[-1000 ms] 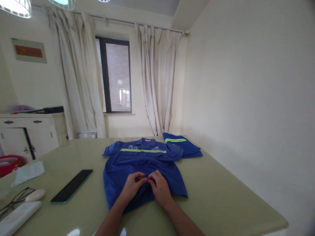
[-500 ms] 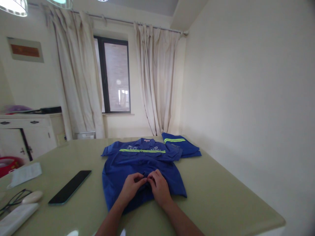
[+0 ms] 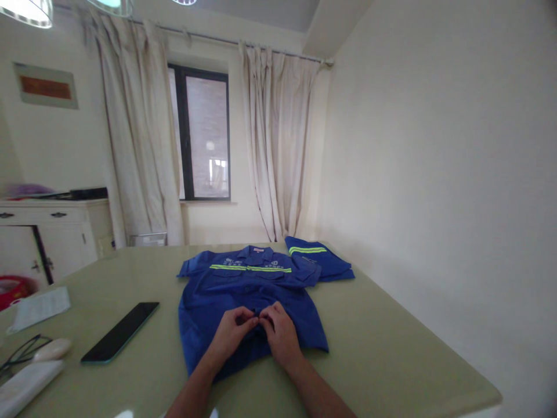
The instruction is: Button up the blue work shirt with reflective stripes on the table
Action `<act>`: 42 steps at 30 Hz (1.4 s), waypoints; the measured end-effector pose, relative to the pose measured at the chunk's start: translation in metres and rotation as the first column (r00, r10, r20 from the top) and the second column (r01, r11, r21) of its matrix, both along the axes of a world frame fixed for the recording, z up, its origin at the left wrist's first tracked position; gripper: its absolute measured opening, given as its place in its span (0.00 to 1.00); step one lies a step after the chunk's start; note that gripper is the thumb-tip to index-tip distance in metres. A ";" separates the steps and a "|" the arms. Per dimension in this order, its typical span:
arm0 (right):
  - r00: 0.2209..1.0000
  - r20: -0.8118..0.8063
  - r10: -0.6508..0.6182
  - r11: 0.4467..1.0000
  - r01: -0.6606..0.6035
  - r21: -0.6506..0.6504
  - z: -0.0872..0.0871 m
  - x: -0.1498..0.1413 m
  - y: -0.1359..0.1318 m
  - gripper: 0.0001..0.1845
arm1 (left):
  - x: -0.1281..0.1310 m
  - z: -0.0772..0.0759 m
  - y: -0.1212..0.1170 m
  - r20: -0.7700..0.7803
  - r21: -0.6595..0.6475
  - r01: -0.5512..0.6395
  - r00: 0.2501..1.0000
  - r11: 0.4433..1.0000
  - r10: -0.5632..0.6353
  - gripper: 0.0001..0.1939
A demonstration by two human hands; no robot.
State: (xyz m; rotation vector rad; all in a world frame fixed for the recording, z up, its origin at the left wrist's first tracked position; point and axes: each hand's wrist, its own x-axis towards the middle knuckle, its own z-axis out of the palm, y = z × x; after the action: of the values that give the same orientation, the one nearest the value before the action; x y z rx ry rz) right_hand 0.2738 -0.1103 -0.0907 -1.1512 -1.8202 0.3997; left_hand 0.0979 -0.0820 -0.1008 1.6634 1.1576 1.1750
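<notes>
A blue work shirt (image 3: 243, 293) with a yellow-green reflective stripe lies spread flat, front up, on the pale green table (image 3: 383, 342). My left hand (image 3: 232, 332) and my right hand (image 3: 281, 332) meet at the middle of the shirt's lower front. Both pinch the fabric at the placket, fingertips almost touching. What sits between the fingertips is too small to make out. A second blue shirt (image 3: 319, 261), folded, lies at the table's far right, just beyond the spread shirt's sleeve.
A black phone (image 3: 120, 332) lies on the table to the left of the shirt. Farther left are a folded paper (image 3: 39, 302), a white mouse (image 3: 51, 348) and a white bar-shaped object (image 3: 26, 386). A white cabinet (image 3: 47, 232) stands against the left wall; a plain wall runs along the right.
Both hands stay pinched at the same spot on the shirt front. Only the camera view has shifted slightly.
</notes>
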 end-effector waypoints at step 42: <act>0.999 0.010 0.051 0.995 -0.051 0.083 -0.001 -0.001 -0.002 0.09 | 0.003 0.007 -0.003 0.054 0.017 0.046 0.997 0.999 -0.047 0.21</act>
State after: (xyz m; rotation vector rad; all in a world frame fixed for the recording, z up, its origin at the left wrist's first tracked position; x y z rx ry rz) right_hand 0.2731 -0.1119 -0.0917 -1.0527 -1.8590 0.3461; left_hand 0.1008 -0.0848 -0.0935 1.6512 1.0729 1.1963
